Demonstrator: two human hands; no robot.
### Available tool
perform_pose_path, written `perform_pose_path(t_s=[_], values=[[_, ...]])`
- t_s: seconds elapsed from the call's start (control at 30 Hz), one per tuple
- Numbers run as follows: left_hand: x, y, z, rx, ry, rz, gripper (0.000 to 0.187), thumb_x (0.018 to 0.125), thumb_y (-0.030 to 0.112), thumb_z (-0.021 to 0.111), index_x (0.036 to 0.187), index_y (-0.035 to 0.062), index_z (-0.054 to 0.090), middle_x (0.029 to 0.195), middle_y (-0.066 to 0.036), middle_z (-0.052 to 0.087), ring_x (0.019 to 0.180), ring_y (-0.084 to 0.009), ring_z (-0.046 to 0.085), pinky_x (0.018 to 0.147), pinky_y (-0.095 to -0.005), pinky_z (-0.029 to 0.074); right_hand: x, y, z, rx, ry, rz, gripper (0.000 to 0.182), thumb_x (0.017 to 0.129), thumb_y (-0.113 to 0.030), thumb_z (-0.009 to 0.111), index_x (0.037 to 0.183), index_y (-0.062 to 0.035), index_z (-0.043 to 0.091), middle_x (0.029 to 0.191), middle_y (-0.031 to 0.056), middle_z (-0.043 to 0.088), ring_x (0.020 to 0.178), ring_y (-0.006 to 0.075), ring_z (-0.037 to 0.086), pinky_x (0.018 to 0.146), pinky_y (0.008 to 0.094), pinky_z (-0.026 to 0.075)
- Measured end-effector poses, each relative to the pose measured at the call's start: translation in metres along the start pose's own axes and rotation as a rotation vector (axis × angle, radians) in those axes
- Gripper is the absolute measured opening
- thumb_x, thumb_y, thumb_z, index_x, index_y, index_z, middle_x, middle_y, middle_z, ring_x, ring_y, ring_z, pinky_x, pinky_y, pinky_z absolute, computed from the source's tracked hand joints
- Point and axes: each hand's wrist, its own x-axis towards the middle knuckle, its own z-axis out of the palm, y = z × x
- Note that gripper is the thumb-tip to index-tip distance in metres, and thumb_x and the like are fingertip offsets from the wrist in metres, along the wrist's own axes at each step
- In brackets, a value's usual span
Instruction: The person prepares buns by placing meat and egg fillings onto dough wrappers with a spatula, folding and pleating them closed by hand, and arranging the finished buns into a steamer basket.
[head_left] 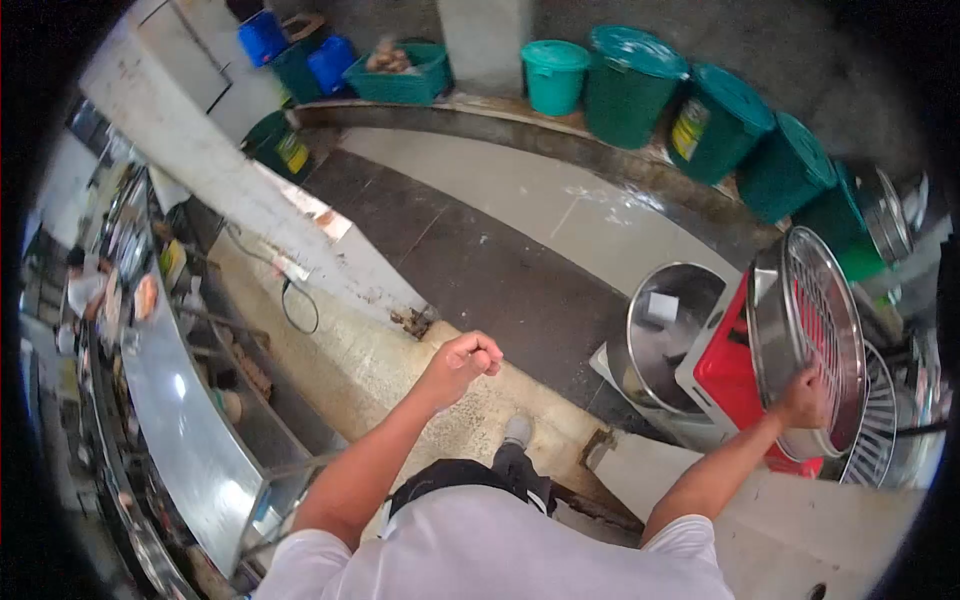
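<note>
Here, the person's right hand [803, 397] grips the rim of a round, perforated stainless-steel steamer tray [812, 335], tilted upright against a red plastic crate [728, 368]. It looks stiff, light, possibly slippery; the rim suits gripping. The left hand [463, 361] is fisted, empty.

Shiny silver steamer tray [812, 340] with a grid pattern, bright red crate [735, 375] under it, teal-green bins [630, 85] along the far wall, blue containers [262, 37] far left, white shirt [490, 550].
</note>
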Motion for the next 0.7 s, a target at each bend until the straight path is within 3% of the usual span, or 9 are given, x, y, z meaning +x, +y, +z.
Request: perform_pose_path(t_s=[0.1,0.17,0.23,0.3,0.5,0.57,0.63,0.67,0.7], values=[[0.004,-0.001,-0.003,0.056,-0.017,0.070,0.054,0.091,0.061,0.060,0.100,0.0072,0.062,0.092,-0.002,0.061,0.088,-0.0138,0.060,0.081,-0.0302,0.049,0.060,0.003,0.005,-0.006,-0.012,-0.054,0.057,0.091,-0.054,0.060,0.056,-0.0096,0.066,0.057,0.0127,0.062,0.054,0.0334,0.058,0.052,0.0483,0.044],[0.006,0.008,0.005,0.029,0.015,0.095,0.056,0.090,0.062,0.060,0.100,0.0071,0.062,0.090,-0.002,0.061,0.087,-0.0135,0.058,0.081,-0.0292,0.047,0.079,0.003,0.011,0.289,-0.008,-0.213,0.056,0.094,-0.049,0.059,0.056,-0.0071,0.065,0.059,0.0137,0.062,0.056,0.0337,0.059,0.053,0.0494,0.044],[0.004,0.014,0.011,0.107,-0.002,0.152,0.056,0.091,0.062,0.060,0.100,0.0067,0.063,0.093,-0.001,0.060,0.089,-0.0128,0.058,0.083,-0.0288,0.047,0.079,-0.017,-0.008,0.365,0.021,-0.296,0.052,0.095,-0.041,0.061,0.057,-0.0052,0.064,0.060,0.0143,0.062,0.059,0.0332,0.058,0.056,0.0479,0.044],[-0.003,0.015,0.016,0.069,0.043,0.117,0.057,0.089,0.062,0.063,0.099,0.0054,0.063,0.097,-0.003,0.059,0.090,-0.0120,0.057,0.083,-0.0285,0.047,0.074,-0.035,-0.026,0.550,-0.084,-0.418,0.045,0.095,-0.034,0.064,0.061,-0.0042,0.065,0.062,0.0134,0.061,0.060,0.0324,0.056,0.061,0.0456,0.044],[-0.055,0.057,0.017,0.454,0.187,0.440,0.064,0.084,0.062,0.067,0.112,0.0043,0.064,0.113,-0.011,0.062,0.112,-0.0235,0.059,0.098,-0.0389,0.046,0.080,-0.128,-0.115,1.060,-0.139,-0.598,0.040,0.095,-0.030,0.065,0.067,-0.0017,0.065,0.069,0.0141,0.061,0.068,0.0320,0.057,0.065,0.0430,0.042],[-0.084,0.070,0.010,0.558,0.296,0.620,0.068,0.085,0.063,0.066,0.121,0.0061,0.063,0.125,-0.011,0.061,0.126,-0.0292,0.054,0.110,-0.0454,0.037,0.081,-0.151,-0.138,1.266,-0.596,-0.431,0.044,0.099,-0.030,0.061,0.066,0.0000,0.061,0.065,0.0107,0.057,0.065,0.0269,0.051,0.065,0.0383,0.040],[-0.122,0.095,-0.003,0.614,0.409,0.664,0.069,0.086,0.065,0.063,0.123,0.0069,0.062,0.127,-0.010,0.061,0.128,-0.0297,0.052,0.113,-0.0475,0.033,0.072,-0.179,-0.169,1.624,-0.822,-0.169,0.049,0.102,-0.031,0.056,0.063,-0.0011,0.053,0.063,0.0047,0.047,0.063,0.0211,0.043,0.063,0.0343,0.036],[-0.150,0.107,-0.010,0.648,0.445,0.705,0.070,0.087,0.067,0.060,0.125,0.0077,0.061,0.130,-0.009,0.061,0.130,-0.0301,0.051,0.116,-0.0496,0.029,0.069,-0.186,-0.184,1.678,-0.830,-0.233,0.049,0.102,-0.031,0.056,0.063,-0.0011,0.053,0.063,0.0047,0.047,0.063,0.0211,0.043,0.063,0.0343,0.036],[-0.179,0.119,-0.017,0.661,0.523,0.700,0.070,0.087,0.067,0.060,0.125,0.0077,0.061,0.130,-0.009,0.061,0.130,-0.0301,0.051,0.116,-0.0496,0.029,0.065,-0.193,-0.200,1.709,-0.912,-0.081,0.052,0.103,-0.033,0.052,0.061,-0.0036,0.048,0.064,0.0028,0.043,0.064,0.0192,0.042,0.064,0.0331,0.035]])
